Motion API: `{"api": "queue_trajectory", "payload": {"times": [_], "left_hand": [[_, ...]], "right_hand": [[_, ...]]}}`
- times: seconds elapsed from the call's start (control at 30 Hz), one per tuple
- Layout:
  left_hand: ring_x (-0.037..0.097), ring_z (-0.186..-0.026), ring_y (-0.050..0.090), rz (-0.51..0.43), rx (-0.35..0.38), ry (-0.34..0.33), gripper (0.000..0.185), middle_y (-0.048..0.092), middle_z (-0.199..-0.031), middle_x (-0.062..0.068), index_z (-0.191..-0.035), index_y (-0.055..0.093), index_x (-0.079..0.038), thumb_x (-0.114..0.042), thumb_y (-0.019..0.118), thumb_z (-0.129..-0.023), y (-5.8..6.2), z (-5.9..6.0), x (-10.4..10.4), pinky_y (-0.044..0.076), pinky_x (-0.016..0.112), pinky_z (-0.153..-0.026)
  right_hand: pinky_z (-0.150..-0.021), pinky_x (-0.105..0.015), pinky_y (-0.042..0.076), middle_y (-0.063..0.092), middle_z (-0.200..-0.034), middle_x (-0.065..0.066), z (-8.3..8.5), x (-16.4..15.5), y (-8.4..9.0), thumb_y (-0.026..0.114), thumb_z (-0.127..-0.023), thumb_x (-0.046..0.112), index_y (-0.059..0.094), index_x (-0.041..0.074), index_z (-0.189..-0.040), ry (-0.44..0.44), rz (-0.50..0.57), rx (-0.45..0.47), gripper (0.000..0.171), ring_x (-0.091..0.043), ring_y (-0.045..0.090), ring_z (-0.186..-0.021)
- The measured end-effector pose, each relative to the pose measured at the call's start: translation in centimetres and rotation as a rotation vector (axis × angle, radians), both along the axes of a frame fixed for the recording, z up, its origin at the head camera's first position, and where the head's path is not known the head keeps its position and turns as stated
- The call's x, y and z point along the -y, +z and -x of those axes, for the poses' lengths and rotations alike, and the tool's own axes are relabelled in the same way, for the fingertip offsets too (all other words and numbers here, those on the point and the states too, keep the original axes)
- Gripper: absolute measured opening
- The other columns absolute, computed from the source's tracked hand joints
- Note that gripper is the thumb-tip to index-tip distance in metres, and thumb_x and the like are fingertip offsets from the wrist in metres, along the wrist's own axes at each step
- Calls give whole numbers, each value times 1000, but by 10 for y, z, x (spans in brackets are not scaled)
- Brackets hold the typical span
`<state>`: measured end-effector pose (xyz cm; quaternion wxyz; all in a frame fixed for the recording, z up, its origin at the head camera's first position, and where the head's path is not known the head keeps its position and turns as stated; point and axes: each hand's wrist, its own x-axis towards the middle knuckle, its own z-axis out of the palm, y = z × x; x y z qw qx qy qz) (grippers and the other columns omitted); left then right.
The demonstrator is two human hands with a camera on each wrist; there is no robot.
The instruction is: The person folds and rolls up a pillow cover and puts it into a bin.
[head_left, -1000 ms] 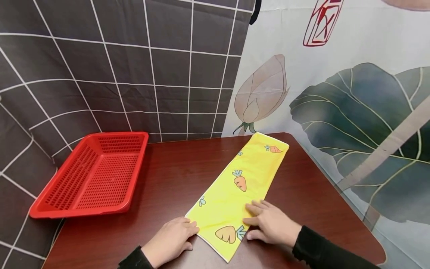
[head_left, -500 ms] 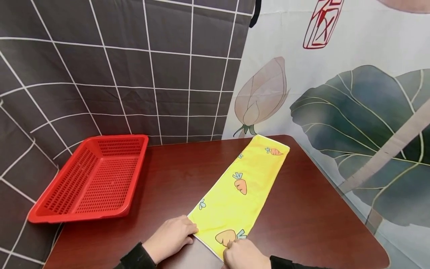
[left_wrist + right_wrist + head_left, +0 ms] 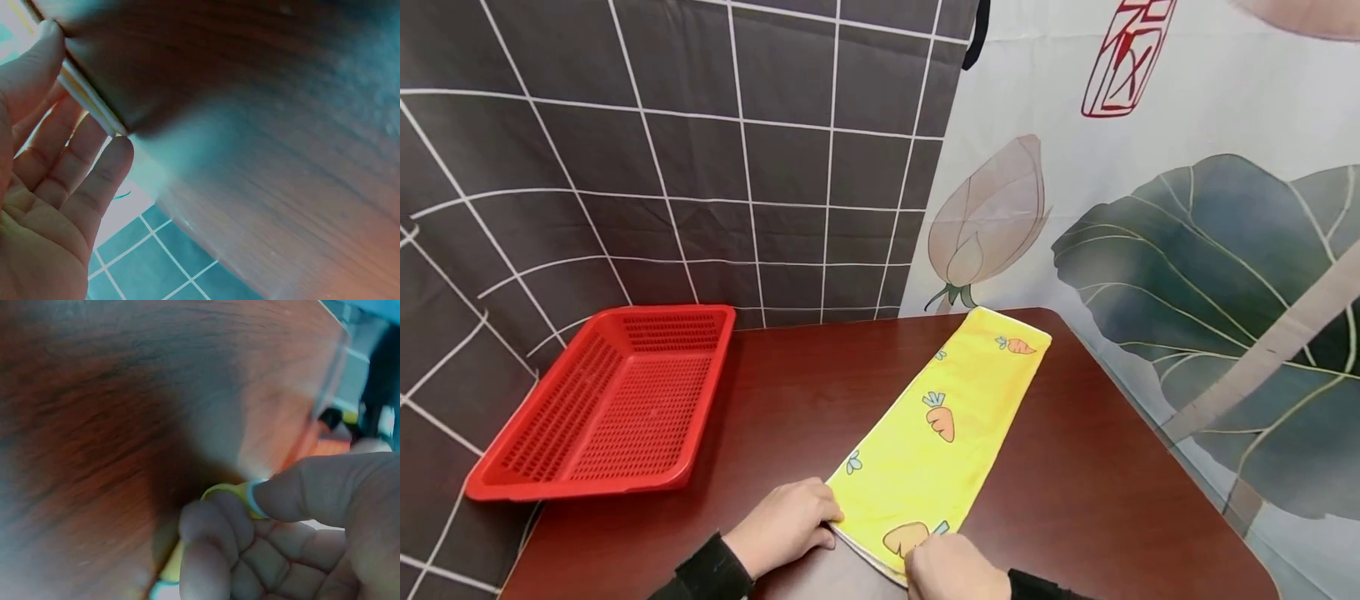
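since a second ago the right hand (image 3: 953,568) has slid off the cloth's top to its near corner, where thumb and curled fingers (image 3: 215,528) are now pinching the yellow carrot-print cloth (image 3: 940,433) (lying folded on the table (image 3: 1112,500)). the left hand (image 3: 786,527) is gripping the other near corner, fingers loosely bent.

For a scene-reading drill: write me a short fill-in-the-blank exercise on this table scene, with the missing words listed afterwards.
1. The folded yellow cloth is printed with ____.
2. The basket on the table's left side is coloured ____.
3. The right hand pinches the cloth's near corner between its fingers and ____.
4. The left hand holds the cloth's near ____ corner.

Missing words: carrots; red; thumb; left
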<state>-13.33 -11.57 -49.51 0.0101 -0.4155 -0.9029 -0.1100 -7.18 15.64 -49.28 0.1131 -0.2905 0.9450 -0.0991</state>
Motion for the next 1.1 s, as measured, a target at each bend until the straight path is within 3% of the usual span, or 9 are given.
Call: {"api": "queue_trajectory", "payload": {"times": [0.07, 0.2, 0.37, 0.5, 0.57, 0.77, 0.87, 0.97, 1.1], "left_hand": [[2, -85, 58, -15, -4, -5, 15, 68, -89, -17, -95, 81, -29, -33, 89, -83, -2, 2, 0, 50, 21, -71], [3, -81, 56, -38, -54, -13, 14, 67, -85, -17, -92, 82, -29, -34, 90, -81, -5, 8, 0, 47, 21, -68], [6, -77, 56, -63, -154, -25, 6, 65, -79, -15, -86, 79, -28, -25, 84, -88, -11, 14, -3, 47, 22, -65], [8, -76, 56, -75, -179, -30, 10, 63, -77, -14, -83, 77, -27, -21, 82, -89, -11, 14, -6, 48, 24, -66], [8, -75, 56, -74, -187, -30, 11, 62, -76, -13, -81, 76, -26, -21, 82, -88, -10, 14, -7, 49, 25, -67], [9, -74, 54, -48, -195, -37, 10, 61, -74, -13, -82, 77, -27, -24, 82, -90, -9, 15, -11, 47, 25, -66], [9, -74, 53, -24, -193, -33, 10, 61, -74, -13, -82, 77, -28, -25, 82, -90, -9, 18, -9, 46, 26, -67], [9, -75, 53, -21, -158, -14, 7, 65, -77, -13, -85, 79, -29, -25, 83, -89, -8, 24, -1, 47, 26, -69], [7, -80, 58, -89, -22, 35, 6, 73, -85, -15, -92, 83, -28, -23, 84, -89, -7, 32, 10, 50, 27, -74]], "right_hand": [[-49, -18, 32, 38, -56, 17, 4, -8, 11, 71, -89, 15, 54, 25, -61, -38, 115, 103, 34, 0, 37, -51], [-54, -14, 33, 44, -63, 19, 21, -25, 18, 63, -97, 10, 65, 19, -73, 13, 288, 302, 26, 5, 40, -53], [-56, -15, 37, 49, -66, 19, 25, -28, 18, 62, -99, 14, 68, 19, -77, 13, 312, 386, 24, 5, 44, -56], [-52, -19, 36, 47, -63, 16, 15, -20, 18, 72, -99, 42, 62, 22, -79, -58, 245, 359, 30, 1, 45, -54], [-49, -21, 34, 44, -61, 14, 9, -15, 17, 76, -95, 49, 58, 23, -79, -76, 177, 296, 35, -2, 44, -52], [-50, -21, 32, 40, -60, 10, 0, -7, 14, 70, -97, 24, 53, 21, -73, 10, 25, 65, 29, -4, 38, -52], [-54, -19, 32, 40, -63, 10, -2, -7, 15, 67, -102, 24, 57, 22, -71, 65, 19, 13, 33, -2, 37, -57], [-57, -15, 31, 39, -66, 13, 5, -16, -13, 68, -103, 26, 58, 25, -69, 138, 80, -75, 36, 3, 35, -61], [-56, -10, 32, 42, -64, 20, 4, -21, -18, 75, -98, 23, 61, 26, -68, 139, 188, -66, 33, 8, 37, -59]]}}
